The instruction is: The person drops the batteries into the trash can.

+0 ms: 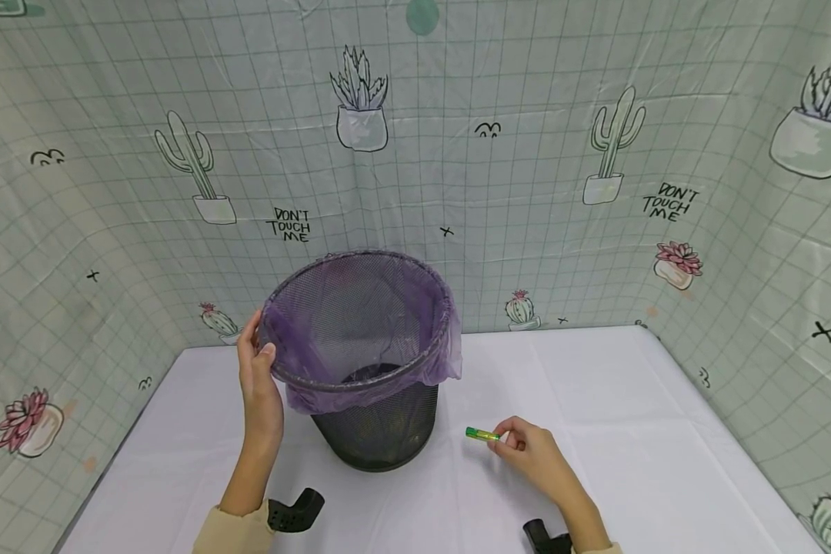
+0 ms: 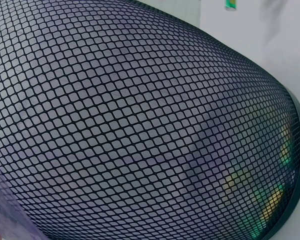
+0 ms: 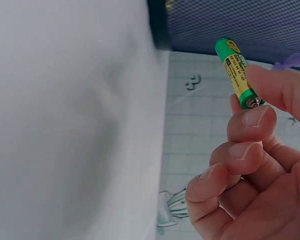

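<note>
A black mesh wastebasket (image 1: 388, 438) stands on the table, with a purple plastic liner (image 1: 450, 358) folded over its rim. My left hand (image 1: 259, 385) grips the rim at its left side; in the left wrist view the mesh wall (image 2: 115, 115) fills most of the picture. To the right of the basket, above the table, my right hand (image 1: 529, 454) pinches a small green and yellow battery (image 3: 235, 72) near one end, between thumb and fingers. The battery and the basket are apart. Blurred green and yellow shapes (image 2: 270, 202) show through the mesh near the basket's base.
A white cloth covers the table (image 1: 630, 408). Behind and at both sides hangs a gridded curtain (image 1: 415, 177) printed with cacti and lettering. Black wrist mounts (image 1: 296, 511) sit at both forearms, below the hands.
</note>
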Demonstrator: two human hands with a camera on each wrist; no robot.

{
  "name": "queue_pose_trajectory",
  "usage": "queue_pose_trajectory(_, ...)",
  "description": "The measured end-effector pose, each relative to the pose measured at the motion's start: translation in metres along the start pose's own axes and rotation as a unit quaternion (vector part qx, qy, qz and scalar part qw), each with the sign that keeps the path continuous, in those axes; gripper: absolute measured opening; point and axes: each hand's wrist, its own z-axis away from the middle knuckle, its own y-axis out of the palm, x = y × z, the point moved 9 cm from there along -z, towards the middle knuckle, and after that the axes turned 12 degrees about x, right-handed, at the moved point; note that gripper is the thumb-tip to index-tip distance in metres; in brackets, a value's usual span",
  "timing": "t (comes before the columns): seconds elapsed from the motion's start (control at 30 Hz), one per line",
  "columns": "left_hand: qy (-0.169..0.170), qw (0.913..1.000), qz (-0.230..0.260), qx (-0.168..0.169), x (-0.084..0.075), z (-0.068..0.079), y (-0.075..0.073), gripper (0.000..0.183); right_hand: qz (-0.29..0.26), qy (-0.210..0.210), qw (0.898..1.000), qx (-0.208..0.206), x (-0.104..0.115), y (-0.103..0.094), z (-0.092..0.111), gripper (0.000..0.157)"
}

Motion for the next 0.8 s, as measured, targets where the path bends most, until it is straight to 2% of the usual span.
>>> queue_pose_trajectory(0.17, 0.001, 1.0000, 0.003, 0.000, 0.000, -0.001, 0.000, 0.056, -0.004, 0.004, 1.000, -0.027, 0.014, -0.011, 0.005, 0.018)
queue_pose_trajectory(0.27, 0.001, 1.0000, 0.006, 0.001, 0.000, -0.001, 0.000, 0.056, -0.007, -0.009, 0.999, -0.043, 0.024, -0.017, 0.010, 0.017)
queue_pose_trajectory(0.47, 0.002, 1.0000, 0.006, 0.001, 0.001, -0.001, 0.000, 0.055, -0.002, -0.060, 0.995, -0.078, 0.048, -0.029, 0.021, 0.015)
queue_pose_trajectory(0.8, 0.002, 1.0000, 0.005, -0.003, 0.001, -0.001, 0.000, 0.054, 0.000, -0.147, 0.980, -0.136, 0.086, -0.046, 0.037, 0.012)
